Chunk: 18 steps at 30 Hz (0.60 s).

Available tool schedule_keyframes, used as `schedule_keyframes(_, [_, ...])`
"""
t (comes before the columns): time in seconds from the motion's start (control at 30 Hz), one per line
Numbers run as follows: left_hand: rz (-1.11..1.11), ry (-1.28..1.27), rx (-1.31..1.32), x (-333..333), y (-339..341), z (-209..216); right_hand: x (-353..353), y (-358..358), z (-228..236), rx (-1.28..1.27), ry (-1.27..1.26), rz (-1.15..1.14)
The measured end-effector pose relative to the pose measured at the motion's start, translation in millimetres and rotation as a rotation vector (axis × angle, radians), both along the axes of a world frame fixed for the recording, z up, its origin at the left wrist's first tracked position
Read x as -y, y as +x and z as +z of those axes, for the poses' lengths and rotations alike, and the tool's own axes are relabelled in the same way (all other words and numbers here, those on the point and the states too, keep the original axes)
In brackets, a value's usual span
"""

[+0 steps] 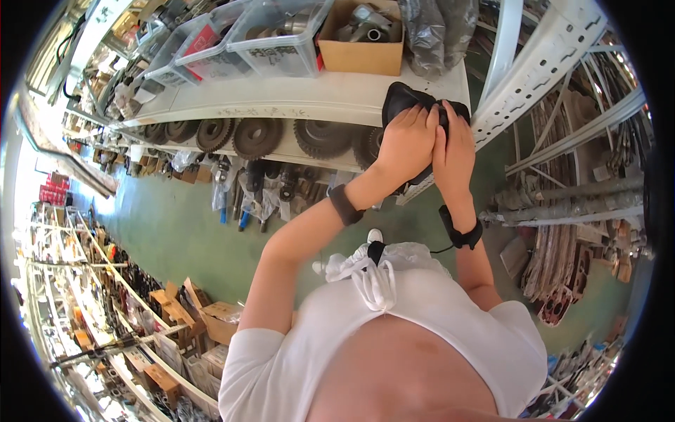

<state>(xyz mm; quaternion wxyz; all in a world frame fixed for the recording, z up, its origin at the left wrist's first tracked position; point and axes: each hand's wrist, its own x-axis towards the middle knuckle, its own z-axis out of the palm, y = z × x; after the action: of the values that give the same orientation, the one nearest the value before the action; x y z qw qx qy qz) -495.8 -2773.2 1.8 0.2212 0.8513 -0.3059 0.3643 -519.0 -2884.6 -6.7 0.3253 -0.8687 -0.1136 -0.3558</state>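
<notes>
At the front right corner of the shelf, my left hand (408, 144) and my right hand (454, 151) are side by side on a black, soft-looking bag (401, 95). The fingers of both are closed on its upper part, with the fingertips close together near its middle. Part of the black bag shows below the hands, in front of the shelf edge. Its contents and the underside are hidden. Dark bands sit around both wrists, and a thin cable runs from the right one.
The white shelf (309, 105) carries clear plastic bins (278, 53), a cardboard box (362, 53) of metal parts and grey plastic wrapping (437, 35). Large gears (257, 137) lie on the level below. A perforated white upright (527, 77) stands close by my right hand. More loaded racks line both sides.
</notes>
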Motion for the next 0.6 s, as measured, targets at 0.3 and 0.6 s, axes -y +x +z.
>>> schedule_keyframes(0.3, [0.169,0.093,-0.013,-33,-18,-24,-9,-9,-4,0.071,-0.239,0.055])
schedule_keyframes(0.6, [0.326,0.176,-0.043,-94,-14,-34,-53,-4,-7,0.020,-0.259,0.125])
